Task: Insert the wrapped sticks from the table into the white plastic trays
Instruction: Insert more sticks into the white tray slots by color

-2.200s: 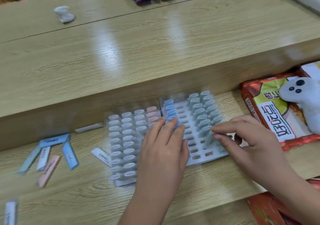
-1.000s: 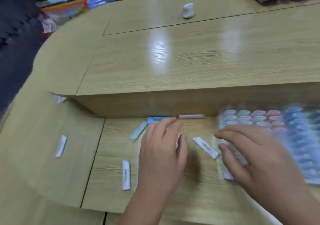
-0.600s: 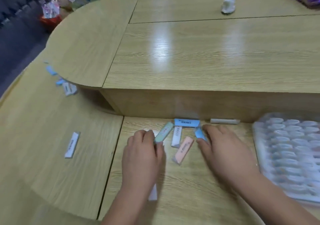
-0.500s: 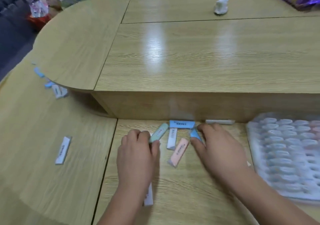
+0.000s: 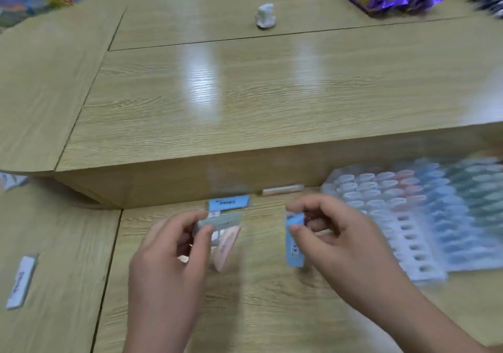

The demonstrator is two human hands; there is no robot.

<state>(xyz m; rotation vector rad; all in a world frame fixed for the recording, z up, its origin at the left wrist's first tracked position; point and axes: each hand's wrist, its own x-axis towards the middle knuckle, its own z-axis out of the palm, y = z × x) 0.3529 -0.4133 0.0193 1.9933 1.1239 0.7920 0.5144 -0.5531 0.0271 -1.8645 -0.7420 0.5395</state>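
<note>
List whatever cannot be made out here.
- Head view: print on the blue wrapped stick pinched by the right hand, blurred by motion.
- Head view: white plastic trays, smeared and cut by the right edge; filled slots uncountable.
- Head view: pink wrapped stick, partly behind the left hand.

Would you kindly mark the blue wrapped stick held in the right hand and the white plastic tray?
Blue wrapped stick (image 5: 295, 253): head view, lower half.
White plastic tray (image 5: 411, 246): head view, bare slotted strip.
</note>
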